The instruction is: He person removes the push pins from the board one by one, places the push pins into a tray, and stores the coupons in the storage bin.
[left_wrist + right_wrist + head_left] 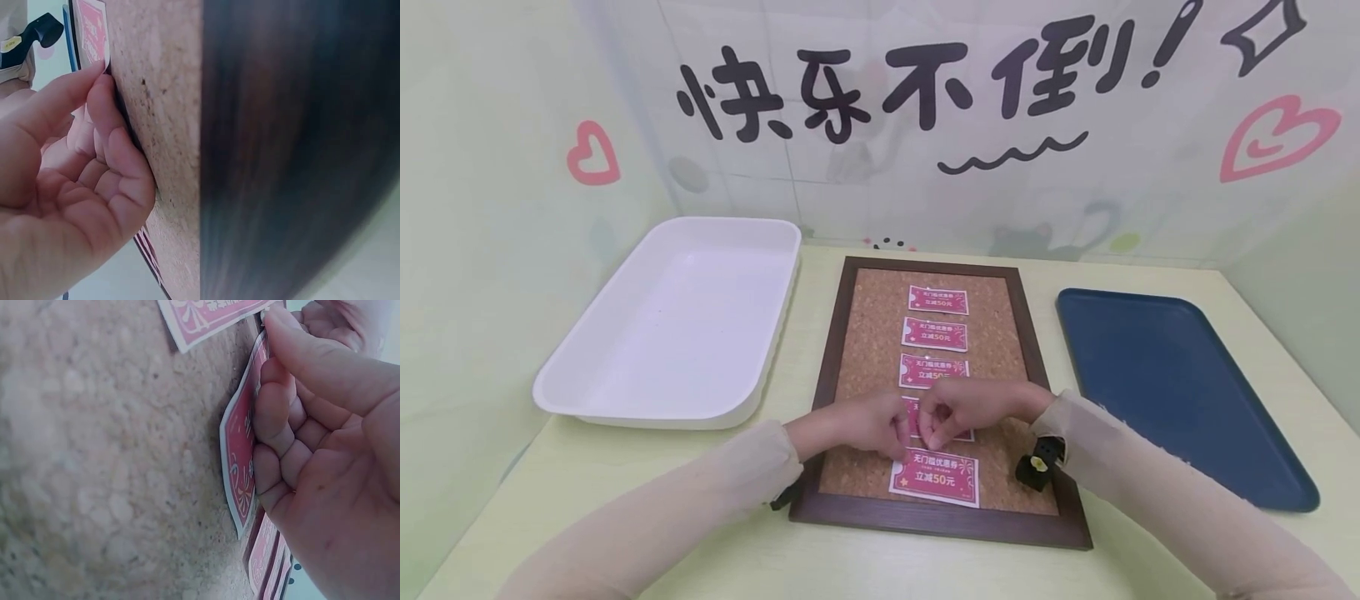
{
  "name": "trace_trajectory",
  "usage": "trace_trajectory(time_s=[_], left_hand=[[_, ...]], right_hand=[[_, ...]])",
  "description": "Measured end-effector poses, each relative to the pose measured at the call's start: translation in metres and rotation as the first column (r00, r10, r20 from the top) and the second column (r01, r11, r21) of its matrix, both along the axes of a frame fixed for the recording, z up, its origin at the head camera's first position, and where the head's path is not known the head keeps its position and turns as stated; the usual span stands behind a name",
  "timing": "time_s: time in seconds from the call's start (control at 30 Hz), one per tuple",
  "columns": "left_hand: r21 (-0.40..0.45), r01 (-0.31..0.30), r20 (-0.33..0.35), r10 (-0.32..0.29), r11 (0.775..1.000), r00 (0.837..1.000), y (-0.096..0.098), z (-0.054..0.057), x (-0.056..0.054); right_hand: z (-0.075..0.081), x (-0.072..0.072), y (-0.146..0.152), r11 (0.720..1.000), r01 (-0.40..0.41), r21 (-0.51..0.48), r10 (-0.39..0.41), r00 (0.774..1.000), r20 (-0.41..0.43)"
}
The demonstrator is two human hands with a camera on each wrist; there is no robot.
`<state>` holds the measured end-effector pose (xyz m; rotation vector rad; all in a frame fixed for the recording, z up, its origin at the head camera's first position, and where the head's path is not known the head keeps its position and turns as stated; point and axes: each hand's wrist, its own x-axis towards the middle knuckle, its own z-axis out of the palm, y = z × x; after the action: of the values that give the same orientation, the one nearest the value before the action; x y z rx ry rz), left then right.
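A brown-framed corkboard (872, 325) bears several red coupons in a column, the upper ones with small shiny dots at their top edges. My left hand (872, 423) pinches the top-left corner of the lowest coupon (934, 479) between thumb and index finger; its other fingers curl against the cork in the left wrist view. At that coupon's top edge, my right hand (973, 407) pinches a small pale pin (264, 311), mostly hidden by the thumb. The right hand's curled fingers overlap the coupon above (237, 450), which bows up from the cork.
A deep white tray (700, 404) stands left of the corkboard. To the right lies a flat dark blue tray (1172, 400). Behind the table (850, 567) rises a wall covering (887, 208) with large black characters and pink hearts.
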<state>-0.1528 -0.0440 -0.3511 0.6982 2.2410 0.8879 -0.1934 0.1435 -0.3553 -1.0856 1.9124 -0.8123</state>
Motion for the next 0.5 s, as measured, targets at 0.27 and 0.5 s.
trace_trajectory(time_s=[0.27,0.5], left_hand=[[0.058,0.007,0.043,-0.009,0.998,0.999,-0.0048,-0.0017,-0.0011],[0.094,0.036,0.046,-0.040,0.995,0.998,-0.0096,0.0030,-0.0016]], right_hand=[[0.0015,-0.0010,0.0010,0.999,0.045,-0.021,-0.045,0.999,0.017],[0.0012,-0.0012,0.0033,0.997,0.077,-0.028,-0.077,0.997,0.023]])
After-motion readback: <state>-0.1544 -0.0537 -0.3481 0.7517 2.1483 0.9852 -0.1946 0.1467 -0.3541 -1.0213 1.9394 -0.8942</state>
